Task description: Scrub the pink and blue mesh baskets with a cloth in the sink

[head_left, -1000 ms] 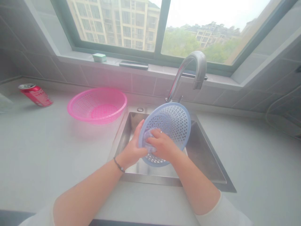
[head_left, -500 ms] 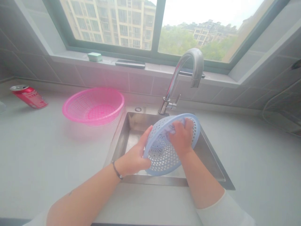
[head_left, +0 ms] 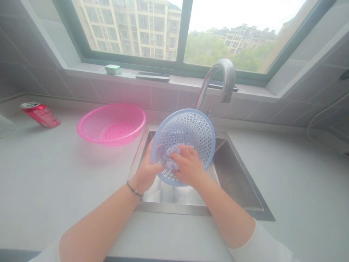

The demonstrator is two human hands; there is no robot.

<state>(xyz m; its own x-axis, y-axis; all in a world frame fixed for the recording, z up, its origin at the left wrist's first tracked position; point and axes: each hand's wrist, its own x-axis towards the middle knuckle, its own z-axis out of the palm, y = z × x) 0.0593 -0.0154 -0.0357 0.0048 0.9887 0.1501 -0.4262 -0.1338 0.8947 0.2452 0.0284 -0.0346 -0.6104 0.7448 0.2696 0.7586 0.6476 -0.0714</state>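
At the far left of the pale countertop, a translucent item [head_left: 5, 126] is cut off by the edge of the view. Just right of it, a red soda can [head_left: 40, 115] lies on its side, and a pink plastic basket [head_left: 89, 126] sits upright on the counter. Beyond them, on the tiled windowsill [head_left: 174, 80], are a pale green soap box [head_left: 112, 69] and a flat dark tray [head_left: 152, 76].

The left hand [head_left: 145, 171], with a black cord bracelet [head_left: 135, 190] at the wrist, wraps around the lower-left edge of a round blue perforated basket [head_left: 188, 127], holding it tilted up over the sink. The basket is near the faucet but its contact with it cannot be seen. The right hand [head_left: 188, 165] is closed over a crumpled pale cloth [head_left: 171, 158], pressing it against the basket's near face.

Behind the basket rises a curved chrome faucet [head_left: 215, 76]. Below and to the right lies the stainless steel sink [head_left: 237, 171], set into the counter. A thin pale cable [head_left: 313, 134] runs along the wall at the far right.
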